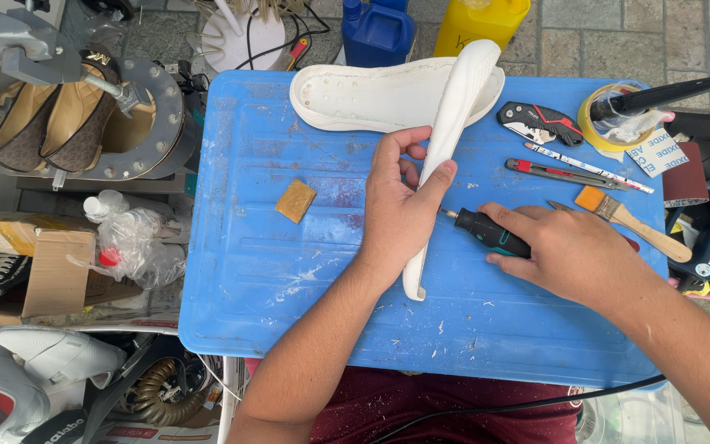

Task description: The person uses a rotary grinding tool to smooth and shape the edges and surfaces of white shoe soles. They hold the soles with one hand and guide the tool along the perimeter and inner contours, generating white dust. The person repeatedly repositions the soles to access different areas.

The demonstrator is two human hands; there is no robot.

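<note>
My left hand (398, 205) grips a white shoe sole (452, 123) that stands on its edge on the blue plastic board (265, 271), thumb and fingers clamped around its middle. My right hand (573, 255) holds a black and teal rotary tool (486, 232), its small tip pointing left and almost touching the sole just below my left thumb. A second white sole (371, 97) lies flat at the board's far edge, partly behind the upright one.
A tan sponge block (295, 201) lies left of my hand. Right of the soles lie a black and red folding knife (540, 123), a utility knife (556, 173), a brush (630, 222) and a tape roll (618, 115). A shoe press holding brown shoes (67, 115) stands at left.
</note>
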